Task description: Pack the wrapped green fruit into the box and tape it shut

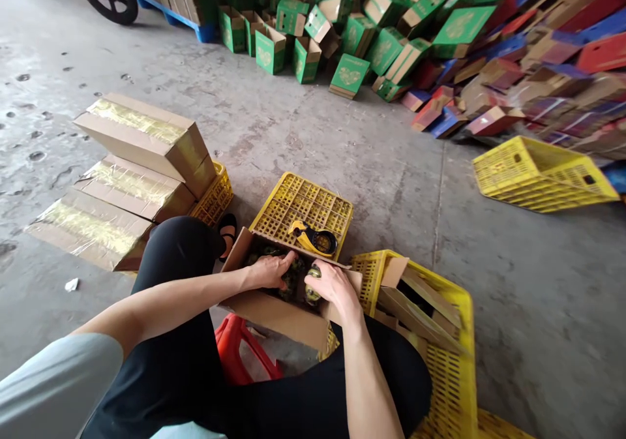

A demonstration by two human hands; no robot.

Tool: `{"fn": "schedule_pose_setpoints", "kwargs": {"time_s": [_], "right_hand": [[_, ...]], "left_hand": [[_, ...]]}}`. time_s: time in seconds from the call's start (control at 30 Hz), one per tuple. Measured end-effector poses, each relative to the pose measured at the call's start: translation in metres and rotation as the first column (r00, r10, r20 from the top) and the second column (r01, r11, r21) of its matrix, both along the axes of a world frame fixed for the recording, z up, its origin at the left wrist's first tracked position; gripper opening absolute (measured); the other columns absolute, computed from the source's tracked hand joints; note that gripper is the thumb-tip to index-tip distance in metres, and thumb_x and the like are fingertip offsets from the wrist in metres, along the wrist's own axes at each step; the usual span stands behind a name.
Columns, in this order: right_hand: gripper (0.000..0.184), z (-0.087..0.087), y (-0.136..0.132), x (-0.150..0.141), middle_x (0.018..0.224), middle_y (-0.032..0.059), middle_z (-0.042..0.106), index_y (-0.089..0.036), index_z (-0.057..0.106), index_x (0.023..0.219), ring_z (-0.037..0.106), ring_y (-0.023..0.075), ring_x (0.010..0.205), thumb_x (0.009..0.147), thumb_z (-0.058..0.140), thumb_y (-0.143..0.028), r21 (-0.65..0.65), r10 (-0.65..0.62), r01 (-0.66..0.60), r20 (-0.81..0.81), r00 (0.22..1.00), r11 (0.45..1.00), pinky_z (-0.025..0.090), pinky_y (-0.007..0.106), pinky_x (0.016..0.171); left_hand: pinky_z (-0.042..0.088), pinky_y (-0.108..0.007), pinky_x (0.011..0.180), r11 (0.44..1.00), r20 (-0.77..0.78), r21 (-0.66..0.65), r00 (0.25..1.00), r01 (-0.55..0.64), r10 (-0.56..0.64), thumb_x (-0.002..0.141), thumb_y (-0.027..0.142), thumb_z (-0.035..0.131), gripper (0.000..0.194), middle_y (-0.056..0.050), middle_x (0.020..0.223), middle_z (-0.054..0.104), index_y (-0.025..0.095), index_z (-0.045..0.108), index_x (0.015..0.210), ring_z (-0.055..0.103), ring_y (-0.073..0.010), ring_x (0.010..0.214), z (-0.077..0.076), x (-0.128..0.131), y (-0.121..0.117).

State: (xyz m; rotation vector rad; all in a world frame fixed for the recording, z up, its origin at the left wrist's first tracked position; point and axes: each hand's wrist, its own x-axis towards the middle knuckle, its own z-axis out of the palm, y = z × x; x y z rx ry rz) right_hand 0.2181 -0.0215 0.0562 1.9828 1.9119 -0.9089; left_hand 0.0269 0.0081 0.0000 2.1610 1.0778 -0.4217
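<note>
An open cardboard box (278,316) sits between my knees with dark green, mottled round fruits inside. My right hand (335,286) curls over a yellow-green mottled fruit (313,287) at the box's right end. Reaching in from the left, my left hand (271,271) has its fingers bent around a darker mottled fruit (293,280); its fingertips are partly hidden. Just beyond the box, a yellow and black tape dispenser (313,238) lies on an upturned yellow plastic crate (293,197).
Taped cartons (137,132) are stacked at left. A yellow crate (452,387) with folded cardboard stands by my right knee. Another yellow crate (538,175) rests further right. Green boxes (349,74) and red-blue boxes (493,119) pile up behind. Below me is a red stool (235,348).
</note>
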Motion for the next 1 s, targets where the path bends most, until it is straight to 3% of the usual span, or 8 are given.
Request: {"fn": "schedule_pose_setpoints", "kwargs": {"time_s": [0.17,0.3,0.33,0.47,0.57,0.7,0.83,1.0], "right_hand": [[0.04,0.006,-0.001,0.005,0.133,0.0192,0.072,-0.014,0.069,0.124,0.067,0.0305,0.123,0.089,0.056,-0.025,-0.032,0.004,-0.005,-0.025,1.0,0.999,0.046,0.034,0.1],[0.039,0.018,-0.002,0.023,0.129,0.0132,0.075,-0.019,0.068,0.125,0.067,0.0276,0.121,0.09,0.053,-0.03,-0.04,-0.035,0.03,-0.139,0.99,0.999,0.046,0.034,0.101],[0.038,0.022,-0.003,0.029,0.126,0.0119,0.075,-0.02,0.068,0.124,0.068,0.0274,0.119,0.091,0.051,-0.032,-0.038,-0.053,0.048,-0.151,0.987,0.998,0.046,0.034,0.1],[0.037,0.033,-0.006,0.047,0.116,0.0071,0.076,-0.025,0.065,0.123,0.069,0.0252,0.11,0.095,0.044,-0.036,-0.029,-0.156,0.153,-0.228,0.961,0.988,0.048,0.033,0.093],[0.036,0.031,-0.007,0.046,0.118,0.0063,0.076,-0.026,0.063,0.125,0.069,0.024,0.109,0.095,0.044,-0.035,0.002,-0.197,0.206,-0.271,0.942,0.979,0.048,0.032,0.092],[0.035,0.026,-0.007,0.038,0.116,0.008,0.076,-0.025,0.061,0.127,0.07,0.025,0.107,0.097,0.047,-0.036,0.032,-0.198,0.213,-0.259,0.945,0.976,0.048,0.031,0.09],[0.035,0.024,-0.006,0.035,0.12,0.0098,0.076,-0.023,0.062,0.128,0.07,0.0266,0.111,0.096,0.051,-0.033,0.042,-0.175,0.186,-0.189,0.966,0.982,0.048,0.032,0.092],[0.039,0.018,-0.011,0.033,0.129,0.0108,0.075,-0.021,0.065,0.133,0.069,0.025,0.119,0.096,0.055,-0.03,0.107,-0.132,0.149,-0.15,0.98,0.983,0.046,0.031,0.1]], "left_hand": [[0.056,-0.039,0.093,0.983,0.059,0.17,0.996,0.063,-0.074,0.08,0.034,0.084,0.08,-0.018,0.124,0.069,0.016,0.044,0.146,0.069,-0.0354,0.115,0.008,0.001,-0.005],[0.053,-0.036,0.091,0.91,0.218,0.346,0.924,0.226,-0.313,0.095,0.02,0.063,0.018,-0.013,0.112,0.068,0.016,0.066,0.113,0.067,-0.0271,0.105,0.008,0.009,-0.012],[0.052,-0.036,0.09,0.887,0.25,0.389,0.897,0.251,-0.364,0.098,0.018,0.058,0.012,-0.012,0.11,0.067,0.017,0.068,0.104,0.066,-0.0261,0.102,0.006,0.012,-0.014],[0.049,-0.037,0.089,0.782,0.326,0.514,0.764,0.351,-0.557,0.103,0.026,0.054,0.025,-0.013,0.112,0.068,0.017,0.07,0.087,0.063,-0.0262,0.105,-0.008,0.029,-0.019],[0.049,-0.034,0.085,0.747,0.337,0.522,0.705,0.411,-0.623,0.104,0.026,0.054,0.02,-0.01,0.119,0.07,0.021,0.072,0.106,0.063,-0.0233,0.106,-0.023,0.04,-0.022],[0.05,-0.032,0.081,0.758,0.308,0.502,0.734,0.415,-0.606,0.1,0.021,0.06,0.023,-0.008,0.115,0.074,0.022,0.07,0.12,0.065,-0.023,0.106,-0.04,0.054,-0.022],[0.051,-0.032,0.082,0.778,0.237,0.472,0.79,0.415,-0.565,0.1,0.016,0.057,0.019,-0.01,0.104,0.077,0.019,0.076,0.104,0.068,-0.0232,0.101,-0.044,0.062,-0.021],[0.049,-0.037,0.086,0.79,0.21,0.459,0.815,0.406,-0.54,0.096,0.014,0.059,0.021,-0.012,0.092,0.075,0.015,0.077,0.085,0.068,-0.024,0.088,-0.036,0.051,-0.021]]}}
